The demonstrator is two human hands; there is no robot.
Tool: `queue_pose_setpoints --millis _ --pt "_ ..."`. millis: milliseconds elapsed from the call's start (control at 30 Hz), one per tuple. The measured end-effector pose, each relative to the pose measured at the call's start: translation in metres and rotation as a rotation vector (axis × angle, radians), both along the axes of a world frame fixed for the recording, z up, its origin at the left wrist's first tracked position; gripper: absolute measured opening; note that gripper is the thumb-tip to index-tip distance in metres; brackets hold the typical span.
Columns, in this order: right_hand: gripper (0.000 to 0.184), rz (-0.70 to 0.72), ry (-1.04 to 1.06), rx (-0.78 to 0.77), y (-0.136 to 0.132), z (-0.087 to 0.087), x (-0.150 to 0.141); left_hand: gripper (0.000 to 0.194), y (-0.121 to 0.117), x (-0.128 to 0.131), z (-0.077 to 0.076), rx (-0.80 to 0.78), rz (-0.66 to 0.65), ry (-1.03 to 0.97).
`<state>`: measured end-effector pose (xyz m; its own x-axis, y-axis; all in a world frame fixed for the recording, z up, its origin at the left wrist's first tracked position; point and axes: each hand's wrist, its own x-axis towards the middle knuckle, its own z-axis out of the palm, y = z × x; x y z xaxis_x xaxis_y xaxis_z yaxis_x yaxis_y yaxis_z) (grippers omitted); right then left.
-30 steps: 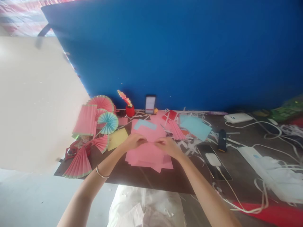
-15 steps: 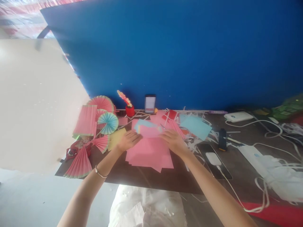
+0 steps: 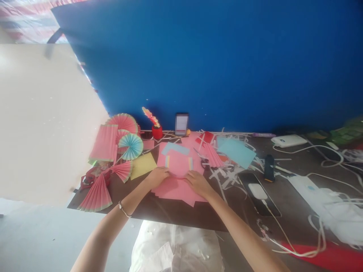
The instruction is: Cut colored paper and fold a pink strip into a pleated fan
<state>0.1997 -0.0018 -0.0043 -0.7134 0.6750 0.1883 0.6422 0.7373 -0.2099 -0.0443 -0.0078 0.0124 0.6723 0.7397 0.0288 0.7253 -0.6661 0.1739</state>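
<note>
A pink paper sheet (image 3: pixel 178 166) with yellow and blue bands along its two side edges lies over a stack of pink paper (image 3: pixel 176 192). My left hand (image 3: pixel 159 176) grips the left end of its near edge, fingers bent and pressed together. At the right end of that edge, my right hand (image 3: pixel 197 184) has its fingers closed on the sheet too. A narrow darker pink line, like a fold, runs between the fingertips. Just beyond the sheet lies a light blue paper strip (image 3: pixel 177 148). Dark scissor handles (image 3: pixel 204 163) show partly, right of the sheet.
Pleated paper fans (image 3: pixel 130 146) and yellow paper (image 3: pixel 143 166) lie on the left. A red pot (image 3: pixel 157 132) and a small screen (image 3: pixel 182 124) stand at the back. Rightward are blue paper (image 3: pixel 236 151), white paper scraps (image 3: pixel 231 177), a phone (image 3: pixel 269 206) and cables (image 3: pixel 320 234).
Both hands have come nearer to me and lower, at the sheet's near edge. The blue strip and the sheet's banded sides now show more fully.
</note>
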Motion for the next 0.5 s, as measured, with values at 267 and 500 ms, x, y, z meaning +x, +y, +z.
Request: queue_pose_setpoints --millis 267,500 --pt "0.024 -0.108 0.234 -0.366 0.01 0.01 -0.002 0.023 0.008 -0.004 0.004 -0.359 0.28 -0.378" --pt "0.017 -0.173 0.275 -0.515 0.03 0.016 -0.004 0.02 0.022 -0.004 0.011 -0.621 0.506 -0.471"
